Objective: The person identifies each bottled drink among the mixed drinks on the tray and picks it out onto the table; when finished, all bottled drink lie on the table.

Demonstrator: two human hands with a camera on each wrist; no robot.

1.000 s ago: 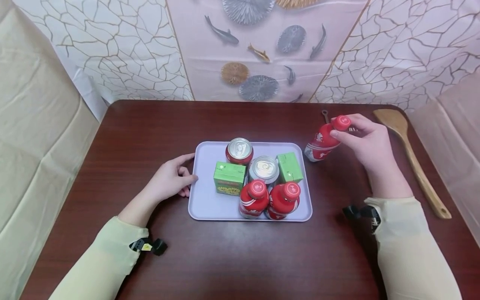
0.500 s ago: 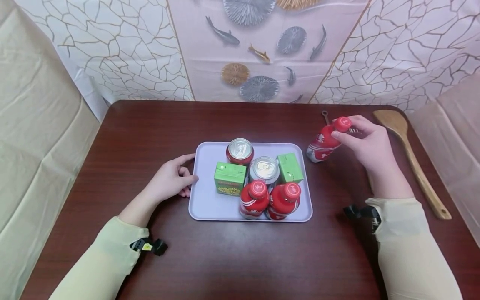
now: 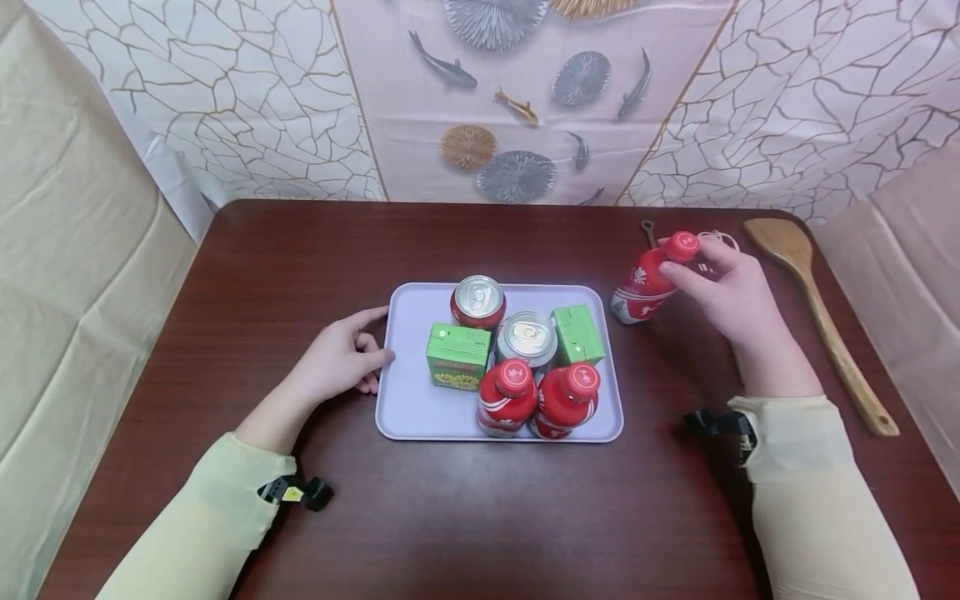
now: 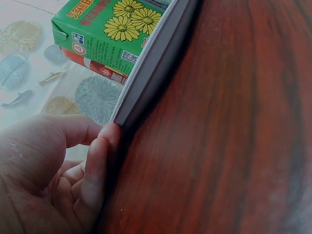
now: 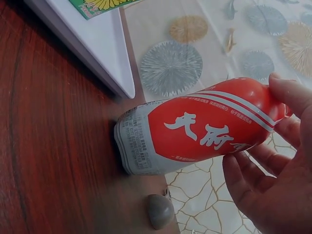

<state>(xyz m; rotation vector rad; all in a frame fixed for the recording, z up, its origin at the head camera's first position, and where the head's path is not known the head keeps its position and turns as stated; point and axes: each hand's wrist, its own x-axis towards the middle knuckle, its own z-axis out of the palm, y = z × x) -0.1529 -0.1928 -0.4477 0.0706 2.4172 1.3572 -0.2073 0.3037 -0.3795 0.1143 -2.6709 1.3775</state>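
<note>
My right hand grips a red bottle near its cap, beyond the tray's right side. The bottle leans, cap towards the hand, with its silver-white base close over the table in the right wrist view. My left hand holds the left rim of the pale lilac tray, thumb at the edge and other fingers curled. On the tray stand two red bottles, a red can, a silver-topped can and two green drink cartons, one at the right.
A wooden spatula lies along the table's right side. Behind the held bottle are a utensil handle with a hole and a pale loop. A rounded grey thing shows below the bottle in the right wrist view. Patterned cloth hangs behind the table.
The right hand's fingers have shifted slightly on the bottle, and the pale loop behind them now shows. The bottle has barely moved; tray and left hand stay in place.
</note>
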